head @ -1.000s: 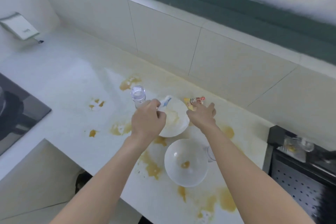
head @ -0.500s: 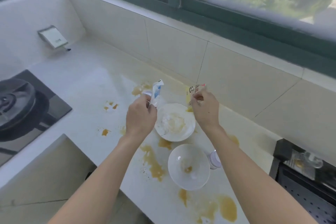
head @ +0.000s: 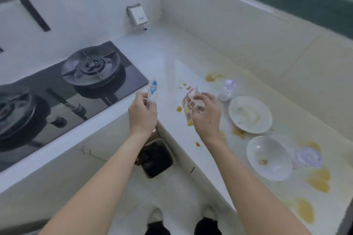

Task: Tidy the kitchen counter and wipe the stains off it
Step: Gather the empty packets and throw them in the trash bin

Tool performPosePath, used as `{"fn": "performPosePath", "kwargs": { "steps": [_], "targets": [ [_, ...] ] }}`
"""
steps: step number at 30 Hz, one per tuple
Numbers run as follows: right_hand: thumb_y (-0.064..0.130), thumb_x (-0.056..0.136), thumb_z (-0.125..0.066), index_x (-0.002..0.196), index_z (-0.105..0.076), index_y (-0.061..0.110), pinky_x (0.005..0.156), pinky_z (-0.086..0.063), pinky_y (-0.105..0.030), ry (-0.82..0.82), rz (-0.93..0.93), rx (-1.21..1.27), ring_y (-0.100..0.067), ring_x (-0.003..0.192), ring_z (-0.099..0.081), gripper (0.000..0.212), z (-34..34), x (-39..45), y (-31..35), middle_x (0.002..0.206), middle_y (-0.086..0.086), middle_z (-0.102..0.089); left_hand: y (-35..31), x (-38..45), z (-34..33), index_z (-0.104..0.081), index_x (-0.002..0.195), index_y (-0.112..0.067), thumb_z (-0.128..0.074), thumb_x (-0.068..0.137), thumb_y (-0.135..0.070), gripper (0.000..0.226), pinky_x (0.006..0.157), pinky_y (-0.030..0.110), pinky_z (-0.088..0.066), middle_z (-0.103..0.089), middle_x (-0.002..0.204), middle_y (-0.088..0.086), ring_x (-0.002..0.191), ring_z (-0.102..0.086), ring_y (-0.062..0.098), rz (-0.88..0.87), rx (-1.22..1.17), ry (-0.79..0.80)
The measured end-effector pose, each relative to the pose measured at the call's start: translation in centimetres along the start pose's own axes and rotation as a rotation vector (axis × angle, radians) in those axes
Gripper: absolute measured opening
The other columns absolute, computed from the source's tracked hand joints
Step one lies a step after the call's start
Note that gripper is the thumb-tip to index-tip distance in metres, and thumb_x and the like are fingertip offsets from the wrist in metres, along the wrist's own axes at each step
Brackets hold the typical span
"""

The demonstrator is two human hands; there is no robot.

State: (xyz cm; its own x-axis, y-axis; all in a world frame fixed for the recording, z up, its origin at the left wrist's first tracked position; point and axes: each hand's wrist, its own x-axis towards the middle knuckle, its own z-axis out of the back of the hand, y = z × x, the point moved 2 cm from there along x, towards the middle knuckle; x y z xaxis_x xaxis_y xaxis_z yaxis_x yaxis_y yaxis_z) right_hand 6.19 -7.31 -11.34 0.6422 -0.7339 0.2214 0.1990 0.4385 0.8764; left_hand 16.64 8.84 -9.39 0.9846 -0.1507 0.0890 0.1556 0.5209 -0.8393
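Both wrappers have come off the counter (head: 164, 57) since a moment ago, my left hand (head: 142, 113) pinching one (head: 152, 91), my right (head: 205, 115) gripping another (head: 189, 108), above the bin (head: 155, 157); dishes and stains (head: 318, 180) remain.

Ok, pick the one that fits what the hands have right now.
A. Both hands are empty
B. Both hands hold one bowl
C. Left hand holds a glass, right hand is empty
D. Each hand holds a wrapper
D: the left hand pinches a white-and-blue wrapper, and the right hand grips a yellow wrapper.
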Motion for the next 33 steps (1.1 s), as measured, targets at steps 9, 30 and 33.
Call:
{"fn": "performPosePath", "kwargs": {
  "steps": [9,30,33],
  "targets": [
    [0.0,0.091,-0.055,0.135,-0.059,0.015,0.105,-0.025,-0.003,0.265,-0.241,-0.001,-0.015,0.148,-0.027,0.047,-15.4,-11.9,-4.8,0.16,-0.006,-0.031,19.4,-2.3,4.8,-0.059,0.102,-0.018,-0.054,0.095,-0.016,0.008,0.063,0.029,-0.05,-0.06,0.079,-0.007,0.071,-0.06,0.013,0.348,0.024,0.044],
    [0.001,0.081,-0.07,0.106,-0.068,0.008,0.084,-0.055,-0.037,0.325,-0.408,-0.221,-0.025,0.095,-0.061,0.026,-38.2,-20.2,-41.2,0.108,-0.01,-0.063,55.5,-4.6,-16.9,-0.062,0.101,-0.027,-0.059,0.095,-0.015,0.014,0.079,0.046,-0.062,-0.071,0.101,0.007,0.09,-0.07,0.024,0.806,-0.154,0.268],
    [0.009,0.081,-0.077,0.121,-0.063,0.007,0.093,-0.054,-0.036,0.414,-0.406,-0.239,-0.023,0.108,-0.059,0.042,-38.6,-19.8,-40.6,0.125,-0.012,-0.059,54.9,-4.3,-17.9,-0.043,0.146,-0.017,-0.059,0.096,-0.022,0.053,0.096,0.045,-0.055,-0.063,0.129,0.011,0.115,-0.062,0.028,0.86,-0.113,0.415]
  ]
}}
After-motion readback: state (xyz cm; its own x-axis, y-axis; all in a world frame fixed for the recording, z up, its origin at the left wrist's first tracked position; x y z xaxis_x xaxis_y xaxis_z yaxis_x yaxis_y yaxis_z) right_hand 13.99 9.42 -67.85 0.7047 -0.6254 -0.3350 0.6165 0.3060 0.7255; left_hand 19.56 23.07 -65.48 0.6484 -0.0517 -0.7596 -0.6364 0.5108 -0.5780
